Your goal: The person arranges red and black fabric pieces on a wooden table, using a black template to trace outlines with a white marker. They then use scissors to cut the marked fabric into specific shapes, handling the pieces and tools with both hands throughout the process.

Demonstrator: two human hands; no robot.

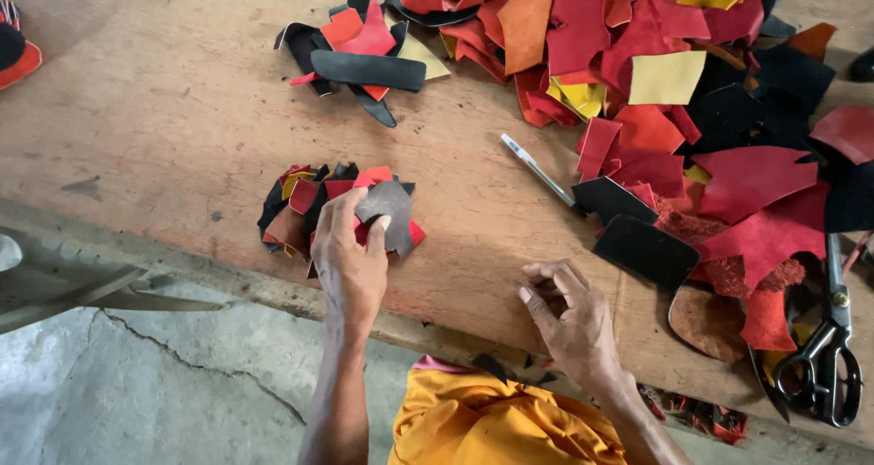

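Two hands low: left hand [350,255] on grey scrap [387,208], right hand [569,315] curled.
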